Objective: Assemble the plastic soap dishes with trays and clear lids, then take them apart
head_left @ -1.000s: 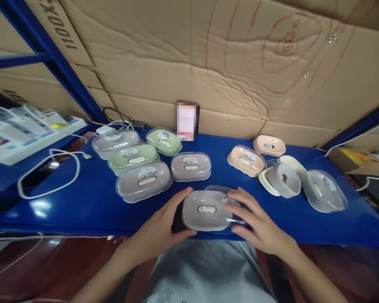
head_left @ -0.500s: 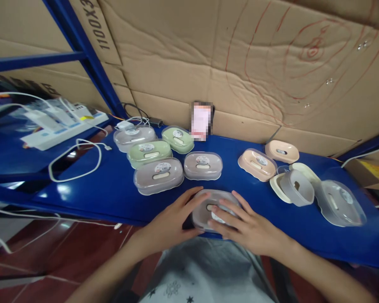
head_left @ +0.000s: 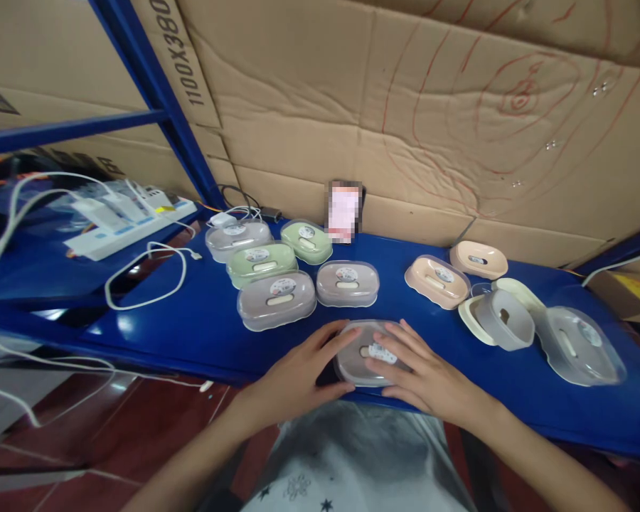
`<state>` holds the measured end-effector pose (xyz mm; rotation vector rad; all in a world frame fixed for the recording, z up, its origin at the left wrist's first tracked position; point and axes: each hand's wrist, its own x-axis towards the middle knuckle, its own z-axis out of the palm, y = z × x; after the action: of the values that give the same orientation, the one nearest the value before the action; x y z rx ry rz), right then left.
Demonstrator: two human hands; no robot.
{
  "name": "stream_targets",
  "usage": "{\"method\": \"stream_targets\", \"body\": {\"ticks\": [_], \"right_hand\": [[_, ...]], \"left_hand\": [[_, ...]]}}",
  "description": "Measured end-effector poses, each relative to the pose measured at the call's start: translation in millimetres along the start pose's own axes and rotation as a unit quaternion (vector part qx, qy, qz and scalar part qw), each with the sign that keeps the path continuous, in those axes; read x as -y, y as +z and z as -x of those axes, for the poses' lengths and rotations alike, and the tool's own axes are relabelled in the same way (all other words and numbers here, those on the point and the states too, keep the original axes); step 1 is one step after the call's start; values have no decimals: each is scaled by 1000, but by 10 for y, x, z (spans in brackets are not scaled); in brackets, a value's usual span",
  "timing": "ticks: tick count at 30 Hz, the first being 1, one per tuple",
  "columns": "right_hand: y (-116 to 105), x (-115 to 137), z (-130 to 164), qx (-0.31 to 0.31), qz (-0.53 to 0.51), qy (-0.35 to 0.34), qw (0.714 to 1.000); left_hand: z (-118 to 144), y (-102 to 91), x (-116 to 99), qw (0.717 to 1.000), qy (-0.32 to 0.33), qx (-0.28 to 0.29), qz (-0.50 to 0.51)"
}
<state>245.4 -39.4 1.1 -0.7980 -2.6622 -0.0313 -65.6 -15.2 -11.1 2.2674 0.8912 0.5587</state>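
Soap box [head_left: 363, 350] sits at the near edge of the blue tabletop [head_left: 192, 327], right in front of the person, and both hands are on it. Left hand [head_left: 299, 373] cups the left end, fingers spread and curved along the rim, thumb low at the front. Right hand [head_left: 424, 373] lies flat over the right half of the lid, fingers splayed and pressing down, wrist angled in from the right. The box is an oval of greyish plastic under a clear, glossy lid with a slot in the middle and a small sticker; its right side is covered by fingers. Behind it stands a cluster of like boxes [head_left: 277, 299], grey and green, all rounded and lidded. To the right, peach ones [head_left: 437, 279] and loose parts [head_left: 504, 316] lie tipped. Both forearms are cut off at the bottom edge. Crumpled cardboard [head_left: 405, 107] backs the scene.
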Motion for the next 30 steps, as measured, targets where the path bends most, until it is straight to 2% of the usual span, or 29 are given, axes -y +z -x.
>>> {"method": "stream_targets", "body": {"ticks": [6,15,30], "right_hand": [[54,30,15,-35,-24,30,999],[69,140,35,-49,11,61,997],[113,171,89,-18,-16,105,994]], "left_hand": [[-4,2,-4,1000,1,-7,-3],[-12,4,-23,1000,-10,-11,5],[7,22,3,1000,-4,-4,-10]]}}
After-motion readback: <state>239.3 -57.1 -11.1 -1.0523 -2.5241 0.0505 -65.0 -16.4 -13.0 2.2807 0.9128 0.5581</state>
